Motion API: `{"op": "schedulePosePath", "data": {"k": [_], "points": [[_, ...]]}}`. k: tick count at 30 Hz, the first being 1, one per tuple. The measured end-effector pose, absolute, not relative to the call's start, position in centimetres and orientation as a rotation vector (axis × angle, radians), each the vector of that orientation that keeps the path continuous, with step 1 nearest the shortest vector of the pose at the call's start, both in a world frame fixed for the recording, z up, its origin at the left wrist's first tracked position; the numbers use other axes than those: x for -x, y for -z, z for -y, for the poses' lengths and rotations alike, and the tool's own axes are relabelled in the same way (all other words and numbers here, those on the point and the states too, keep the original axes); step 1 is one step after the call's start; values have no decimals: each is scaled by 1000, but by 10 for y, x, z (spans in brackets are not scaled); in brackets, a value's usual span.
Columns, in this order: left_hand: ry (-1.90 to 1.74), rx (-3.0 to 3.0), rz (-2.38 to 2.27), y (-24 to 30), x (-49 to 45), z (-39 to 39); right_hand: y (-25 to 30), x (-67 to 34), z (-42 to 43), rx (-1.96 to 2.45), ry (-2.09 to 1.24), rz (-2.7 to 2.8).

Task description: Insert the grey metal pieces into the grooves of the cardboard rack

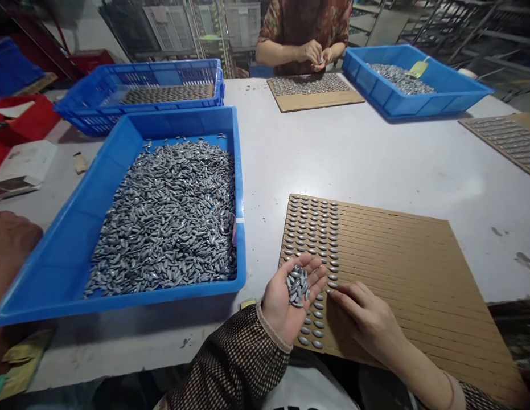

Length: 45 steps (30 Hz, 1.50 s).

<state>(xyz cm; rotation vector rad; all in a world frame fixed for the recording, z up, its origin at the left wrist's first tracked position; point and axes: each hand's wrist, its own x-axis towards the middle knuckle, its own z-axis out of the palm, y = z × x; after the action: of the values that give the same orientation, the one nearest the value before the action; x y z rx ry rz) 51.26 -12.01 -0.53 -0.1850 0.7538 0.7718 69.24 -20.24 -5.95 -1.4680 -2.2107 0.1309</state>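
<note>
While a white worktable (376,154) fills most of the view, a large blue plastic crate (68,250) sits on its left part, heaped with small grey metal pellets (171,216) lying at every angle. Just right of the crate lies a grooved cardboard sheet (418,267), its grooves running left to right and slightly downward. Oval pellets (316,228) fill the sheet's left end in neat columns, each one lying flat in a groove with its long axis along that groove, pointed ends left and right. Over the sheet's near left corner the left hand (290,302) is held palm up, fingers loosely cupped and close together around a small pile of loose pellets (298,285) that point in mixed directions. Beside it the right hand (367,322) rests palm down on the cardboard, its fingertips (335,293) drawn together just beside the last filled rows; whether they pinch a pellet cannot be told.
</note>
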Motion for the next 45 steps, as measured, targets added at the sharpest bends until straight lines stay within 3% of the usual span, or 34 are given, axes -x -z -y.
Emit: {"op": "schedulePosePath", "data": {"k": [13, 20, 32, 38, 41, 45], "points": [[-758, 161, -766, 9, -513, 120, 64, -695, 205, 1434, -163, 2214], [-731, 160, -701, 10, -514, 123, 32, -676, 200, 1412, -258, 1961], [-718, 170, -761, 3, -517, 123, 21, -654, 178, 1405, -591, 1807], [-732, 167, -729, 9, -514, 124, 14, -671, 193, 1389, -814, 1356], [-756, 195, -740, 8, -512, 122, 17, -686, 204, 1461, -769, 1237], [-809, 205, -754, 6, -510, 119, 30, -697, 215, 1613, -628, 1507]]}}
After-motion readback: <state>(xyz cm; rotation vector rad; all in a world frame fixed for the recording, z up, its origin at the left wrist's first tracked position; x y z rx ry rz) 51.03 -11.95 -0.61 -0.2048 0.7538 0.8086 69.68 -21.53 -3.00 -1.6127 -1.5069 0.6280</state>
